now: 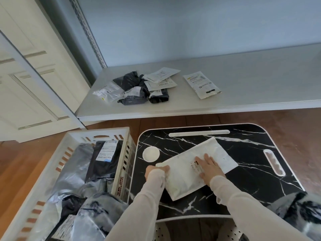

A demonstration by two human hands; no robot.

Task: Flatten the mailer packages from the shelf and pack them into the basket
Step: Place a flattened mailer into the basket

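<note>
We have the white mailer (184,173) under both hands: our left hand (154,171) curls round its corner, and our right hand (210,168) lies flat and open on its middle. It rests on the black marbled counter (251,145). The basket (97,134) stands left of our hands, and beyond them a shelf (251,75) carries loose mailers (139,87) over a wooden floor (298,129).

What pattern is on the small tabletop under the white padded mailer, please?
The rounded tabletop is black marble with thin white veins, shown best in the head view.
</note>
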